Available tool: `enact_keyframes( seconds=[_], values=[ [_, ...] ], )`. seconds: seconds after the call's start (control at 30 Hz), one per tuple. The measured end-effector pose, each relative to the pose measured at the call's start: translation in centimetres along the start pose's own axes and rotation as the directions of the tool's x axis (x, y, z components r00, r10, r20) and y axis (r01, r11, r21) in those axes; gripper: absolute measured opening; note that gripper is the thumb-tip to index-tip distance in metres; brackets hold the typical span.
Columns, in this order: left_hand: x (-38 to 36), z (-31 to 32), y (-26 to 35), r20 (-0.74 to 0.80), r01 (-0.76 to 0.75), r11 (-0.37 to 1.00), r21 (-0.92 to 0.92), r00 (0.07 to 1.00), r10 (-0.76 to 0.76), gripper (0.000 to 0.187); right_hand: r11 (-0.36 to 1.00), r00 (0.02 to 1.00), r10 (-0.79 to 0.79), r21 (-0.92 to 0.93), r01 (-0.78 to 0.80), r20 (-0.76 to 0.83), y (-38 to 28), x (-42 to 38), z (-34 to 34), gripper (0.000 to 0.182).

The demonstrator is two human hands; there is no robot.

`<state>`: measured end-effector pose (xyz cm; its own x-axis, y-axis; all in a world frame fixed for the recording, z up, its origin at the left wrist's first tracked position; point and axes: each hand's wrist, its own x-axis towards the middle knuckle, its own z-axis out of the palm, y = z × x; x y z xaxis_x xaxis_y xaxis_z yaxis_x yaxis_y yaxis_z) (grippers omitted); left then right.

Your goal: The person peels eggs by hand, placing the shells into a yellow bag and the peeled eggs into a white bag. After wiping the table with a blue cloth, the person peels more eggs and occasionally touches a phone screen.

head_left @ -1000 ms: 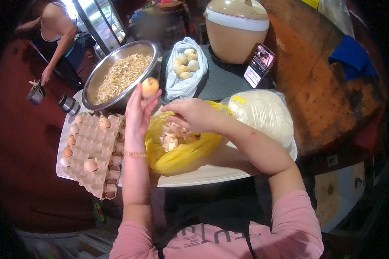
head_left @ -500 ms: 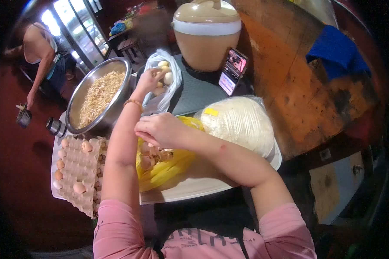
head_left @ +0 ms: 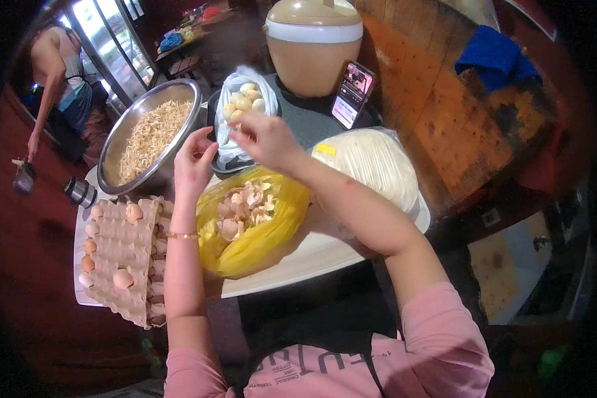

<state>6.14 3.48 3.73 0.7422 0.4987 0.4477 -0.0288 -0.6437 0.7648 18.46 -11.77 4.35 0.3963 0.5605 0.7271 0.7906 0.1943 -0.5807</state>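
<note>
My left hand is raised between the metal bowl and the yellow bag, thumb and fingers apart, with nothing visible in it. My right hand hovers at the near end of a pale plastic bag, its fingers loosely bent and apart. Inside that bag are several peeled eggs, whitish to yellowish, partly covered by my right hand. Below both hands lies an open yellow plastic bag holding broken eggshells.
An egg carton with several eggs stands at the left, near a steel bowl of pale shreds. A phone leans by a beige lidded container. A wrapped white bundle lies right. Another person is at far left.
My left hand has drawn back from the bag of peeled eggs. My right hand has moved up and forward from over the eggshells, which now show more fully.
</note>
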Motion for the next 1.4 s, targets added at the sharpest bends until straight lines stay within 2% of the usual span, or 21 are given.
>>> enact_keyframes(
  seconds=[0.03,0.17,0.2,0.27,0.33,0.4,0.47,0.53,0.57,0.67,0.77,0.93,1.0,1.03,1.1,1.2,1.3,1.4],
  values=[
    [-0.9,-0.3,-0.3,-0.047,-0.033,0.999,0.037,0.998,0.035,0.036,1.000,0.999,0.010,-0.007,-0.010,-0.049,0.1,0.6,-0.5,0.020],
    [-3.8,-0.9,0.5,-0.119,-0.051,0.998,-0.027,0.992,0.047,0.038,0.995,0.972,0.047,-0.080,-0.067,-0.232,1.7,3.2,-4.7,0.027],
    [-4.2,-0.9,0.5,-0.178,-0.084,0.996,-0.026,0.981,0.078,0.038,0.991,0.959,0.069,-0.091,-0.097,-0.274,2.3,3.5,-6.3,0.028],
    [-4.9,-0.9,0.5,-0.242,-0.118,0.992,-0.040,0.965,0.105,0.039,0.961,0.931,0.267,0.001,-0.276,-0.250,3.1,3.2,-10.6,0.028],
    [-5.4,-1.2,0.6,-0.294,-0.178,0.984,-0.002,0.941,0.170,0.036,0.893,0.884,0.368,-0.155,-0.422,-0.289,4.8,1.9,-14.8,0.028],
    [-5.5,-1.8,0.6,-0.309,-0.174,0.985,-0.009,0.937,0.163,0.037,0.728,0.824,0.486,-0.386,-0.566,-0.290,7.0,-0.2,-18.3,0.026],
    [-5.3,-2.1,0.1,-0.323,-0.174,0.985,-0.009,0.932,0.162,0.037,0.668,0.819,0.547,-0.500,-0.551,-0.172,8.0,-2.4,-19.2,0.025],
    [-5.2,-2.4,-0.5,-0.336,-0.209,0.978,0.006,0.921,0.199,0.037,0.677,0.807,0.590,-0.526,-0.515,-0.030,7.3,-3.9,-18.3,0.024],
    [-5.2,-2.4,-0.7,-0.336,-0.206,0.979,0.002,0.922,0.195,0.037,0.710,0.810,0.574,-0.564,-0.421,0.118,8.1,-4.1,-18.2,0.022],
    [-5.3,-2.5,-0.9,-0.314,-0.146,0.988,-0.042,0.941,0.126,0.038,0.684,0.815,0.554,-0.650,-0.331,0.169,9.2,-3.8,-17.3,0.020],
    [-5.2,-2.4,-1.0,-0.301,-0.118,0.991,-0.060,0.949,0.094,0.038,0.647,0.836,0.542,-0.678,-0.350,0.085,9.7,-3.7,-17.5,0.019],
    [-5.1,-1.8,-1.4,-0.253,-0.159,0.987,-0.002,0.955,0.154,0.035,0.636,0.813,0.583,-0.624,-0.454,0.002,11.4,-3.9,-18.3,0.019],
    [-5.2,-1.8,-1.4,-0.243,-0.163,0.987,0.004,0.957,0.159,0.035,0.543,0.783,0.618,-0.684,-0.487,-0.068,11.9,-4.2,-18.3,0.031],
    [-5.2,-1.8,-1.4,-0.236,-0.169,0.986,0.008,0.957,0.166,0.035,0.542,0.782,0.620,-0.683,-0.489,-0.068,11.6,-4.1,-18.1,0.031],
    [-5.2,-1.9,-1.2,-0.239,-0.169,0.986,0.014,0.957,0.167,0.035,0.451,0.717,0.688,-0.710,-0.541,-0.109,11.1,-3.9,-17.5,0.047],
    [-5.2,-2.0,-1.2,-0.245,-0.167,0.986,0.014,0.955,0.165,0.035,0.414,0.696,0.708,-0.730,-0.544,-0.118,10.9,-3.7,-16.4,0.055],
    [-5.2,-2.0,-1.3,-0.247,-0.159,0.987,0.023,0.956,0.160,0.035,0.354,0.649,0.745,-0.733,-0.581,-0.155,11.0,-3.3,-15.9,0.056],
    [-5.2,-2.0,-1.3,-0.245,-0.154,0.987,0.037,0.956,0.159,0.036,0.341,0.646,0.745,-0.737,-0.584,-0.168,10.9,-3.3,-15.8,0.055]
  ],
)
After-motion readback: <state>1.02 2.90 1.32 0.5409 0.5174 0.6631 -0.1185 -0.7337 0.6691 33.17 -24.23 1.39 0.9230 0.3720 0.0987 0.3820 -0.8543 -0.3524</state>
